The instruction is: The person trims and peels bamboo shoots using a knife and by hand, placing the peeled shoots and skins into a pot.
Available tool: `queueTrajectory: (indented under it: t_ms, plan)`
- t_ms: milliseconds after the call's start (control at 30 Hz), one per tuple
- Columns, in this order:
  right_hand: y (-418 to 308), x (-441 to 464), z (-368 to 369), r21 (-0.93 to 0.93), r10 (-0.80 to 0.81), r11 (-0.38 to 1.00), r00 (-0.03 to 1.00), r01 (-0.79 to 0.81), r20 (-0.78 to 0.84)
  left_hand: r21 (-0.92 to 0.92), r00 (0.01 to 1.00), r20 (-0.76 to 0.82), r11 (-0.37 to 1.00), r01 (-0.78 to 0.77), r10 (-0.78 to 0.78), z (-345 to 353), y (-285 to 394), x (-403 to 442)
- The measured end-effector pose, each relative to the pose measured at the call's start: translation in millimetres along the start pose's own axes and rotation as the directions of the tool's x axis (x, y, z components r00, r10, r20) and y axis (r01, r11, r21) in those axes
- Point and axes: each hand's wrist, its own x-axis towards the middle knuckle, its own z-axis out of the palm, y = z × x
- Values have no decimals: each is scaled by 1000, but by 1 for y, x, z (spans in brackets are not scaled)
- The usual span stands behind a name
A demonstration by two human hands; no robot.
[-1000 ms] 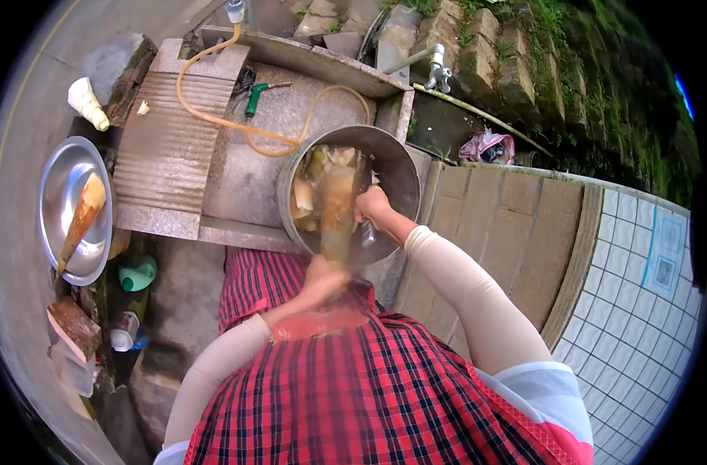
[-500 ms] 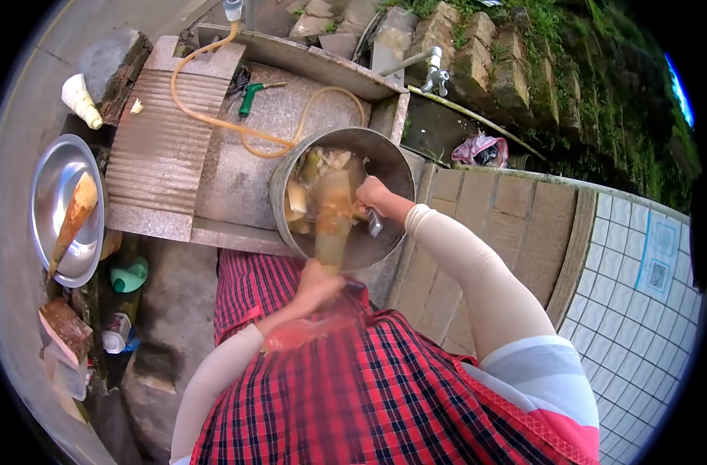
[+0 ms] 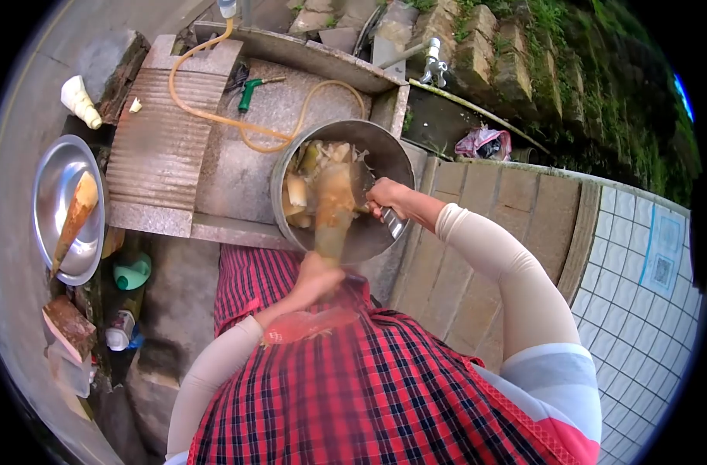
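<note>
My left hand (image 3: 319,279) is wrapped around the narrow end of a brown and greenish bamboo shoot (image 3: 335,203), near my apron. The shoot slants out over a deep metal pot (image 3: 406,167). In my right hand (image 3: 390,197) is a knife (image 3: 394,223), its silver handle end showing below the fist. Most of the blade is hard to make out beside the shoot's right side. Pale peelings and cut shoot pieces (image 3: 297,190) lie inside the pot, under and left of the held shoot.
A stone sink (image 3: 249,167) with a ribbed washboard (image 3: 156,147) holds an orange hose (image 3: 272,142) and a green-handled torch-like tool (image 3: 250,94). Left stands a metal basin (image 3: 98,240) with another bamboo shoot (image 3: 76,217). A peeled shoot (image 3: 80,101) rests above it. A tap (image 3: 432,63) juts out behind.
My right hand with the knife has shifted slightly right, a little away from the shoot, and the knife handle is turned more into view. My left hand keeps its grip in nearly the same place.
</note>
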Motion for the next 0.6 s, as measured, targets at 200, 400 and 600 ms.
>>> queueTrajectory:
  t_ms: [200, 400, 600]
  plan:
    - [22, 28, -10, -75, -345, 933, 933, 353, 102, 11, 998, 8, 998, 56, -56, -2, 10, -5]
    - [28, 48, -13, -71, -522, 840, 836, 538, 168, -2, 1000, -2, 1000, -31, 31, -1, 13, -9]
    - [-46, 30, 19, -33, 231, 968, 940, -247, -251, 23, 1000, -22, 1000, -8, 8, 2, 11, -4]
